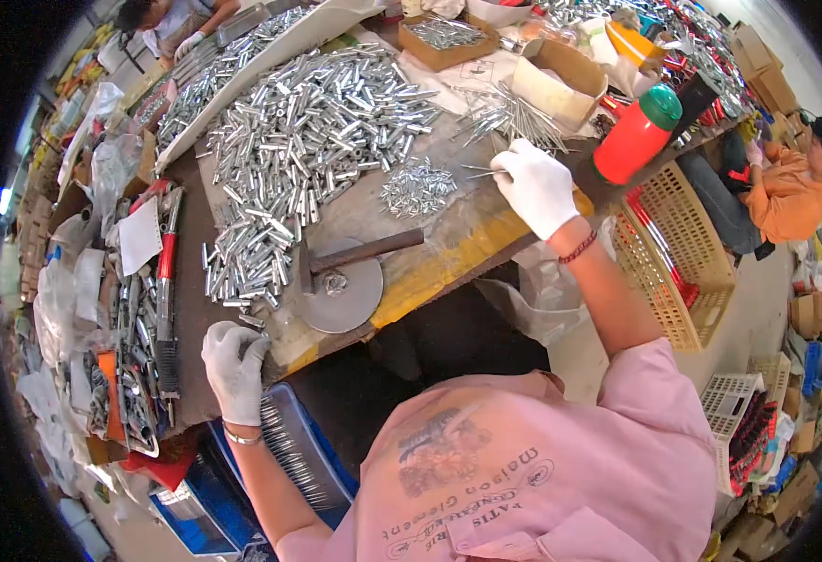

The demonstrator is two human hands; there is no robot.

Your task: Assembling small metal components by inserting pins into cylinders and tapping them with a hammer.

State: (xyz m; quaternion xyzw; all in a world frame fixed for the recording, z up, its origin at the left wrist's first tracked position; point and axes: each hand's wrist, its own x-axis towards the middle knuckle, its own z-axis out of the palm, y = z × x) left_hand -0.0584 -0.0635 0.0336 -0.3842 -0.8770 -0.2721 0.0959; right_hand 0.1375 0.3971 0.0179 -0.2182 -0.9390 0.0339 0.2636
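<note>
A thin metal pin [478, 171] is pinched in the grip of the right hand [537, 185], which wears a white glove. The fingers are closed tight on it, just above the surface [448, 239]. The pin is held beside a small heap of tiny silver parts [418, 186] and near a loose spread of long pins [509, 117].

A short silver tube [250, 321] is touched by the left hand [234, 368], also gloved, at the near edge of the surface. The fingers are curled around it, so the grip looks closed on the tube, though part of it is hidden.

A big pile of silver tubes [308, 150] is spread over the middle. A hammer [359, 253] is laid across a round metal disc [341, 295]. A red bottle with a green cap [638, 134] is stood at the right. A blue tray [308, 450] of pins is set below the edge, near the left hand.

Things could go wrong here. The pin is very thin, so it could be dropped if the pinch gets loose, and it would be lost among the other pins. The tube is right at the edge, so it could be knocked off and fall down by the tray. The pile could be bumped by an arm and tubes could be rolled away.
</note>
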